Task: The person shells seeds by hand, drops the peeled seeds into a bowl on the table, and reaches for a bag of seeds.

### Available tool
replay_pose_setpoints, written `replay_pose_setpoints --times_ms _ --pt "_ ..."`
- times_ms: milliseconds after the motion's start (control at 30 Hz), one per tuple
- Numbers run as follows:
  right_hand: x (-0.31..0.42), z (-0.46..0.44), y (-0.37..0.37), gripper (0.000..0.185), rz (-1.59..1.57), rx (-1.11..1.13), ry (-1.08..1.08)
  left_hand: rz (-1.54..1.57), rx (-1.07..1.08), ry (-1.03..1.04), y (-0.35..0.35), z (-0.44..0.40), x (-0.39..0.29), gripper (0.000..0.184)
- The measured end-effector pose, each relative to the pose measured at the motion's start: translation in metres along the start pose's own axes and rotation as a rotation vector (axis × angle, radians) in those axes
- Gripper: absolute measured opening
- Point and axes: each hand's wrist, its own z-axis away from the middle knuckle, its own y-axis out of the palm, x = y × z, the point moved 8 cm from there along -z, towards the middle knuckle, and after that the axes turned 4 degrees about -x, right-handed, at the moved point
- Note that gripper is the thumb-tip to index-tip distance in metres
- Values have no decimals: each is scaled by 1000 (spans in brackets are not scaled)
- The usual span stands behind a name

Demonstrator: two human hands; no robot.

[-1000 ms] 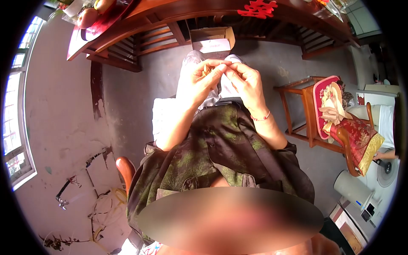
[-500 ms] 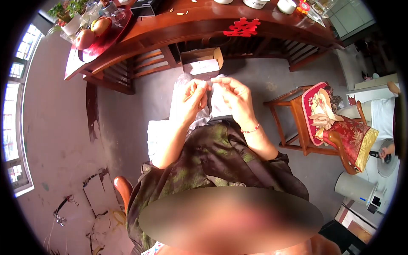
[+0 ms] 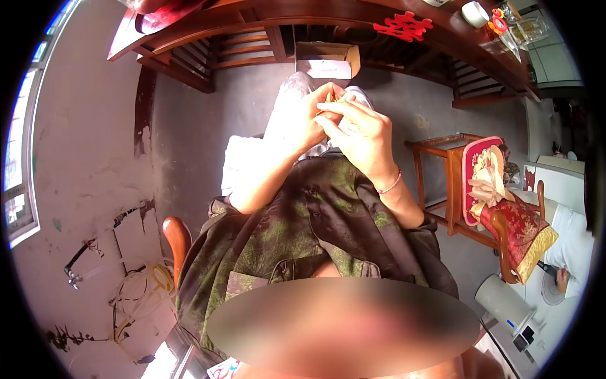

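Fingers of the right hand are reaching across to the left hand, the thumb and forefinger pointing at its curled fingers; whether their tips are pinching anything, I cannot tell. The left hand is closing its fingers around some small yellowish pieces, which are showing only as a sliver between the two hands, too small to name or count. Both hands are meeting in front of the lap, above the knees of pale trousers. A thin reddish bracelet is circling the right wrist. Nearer the body, a dark green and brown patterned jacket is covering the chest.

Beyond the knees, an open cardboard box is sitting on the grey floor. Past it, a dark reddish wooden table is spanning the top of the view, with a red paper cut-out hanging at its front edge and a white cup standing near its right end. Off to the right, a wooden chair is bearing a red and gold cushion. Behind that chair, another person's hand is resting near a round grey disc. On the left, a stained wall is running beside a bright window.
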Motion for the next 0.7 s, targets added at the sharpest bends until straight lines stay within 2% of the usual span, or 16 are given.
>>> replay_pose_setpoints --times_ms 133,233,300,500,633,700 --pt "6 -3 0 15 29 0 -47 -152 -12 56 -2 1 -4 13" --pt "-1 -3 2 10 43 60 45 -160 -29 135 -3 2 -11 12" --pt "-10 -4 2 10 20 95 194 -116 7 93 0 4 -18 12" --pt "-19 -3 -3 10 68 39 207 39 67 -41 6 5 -7 11" --pt "-22 -5 -10 12 -15 7 294 51 10 2 4 5 -6 11" --pt "-24 -6 -10 15 -18 -8 296 -7 33 -66 4 5 -7 11"
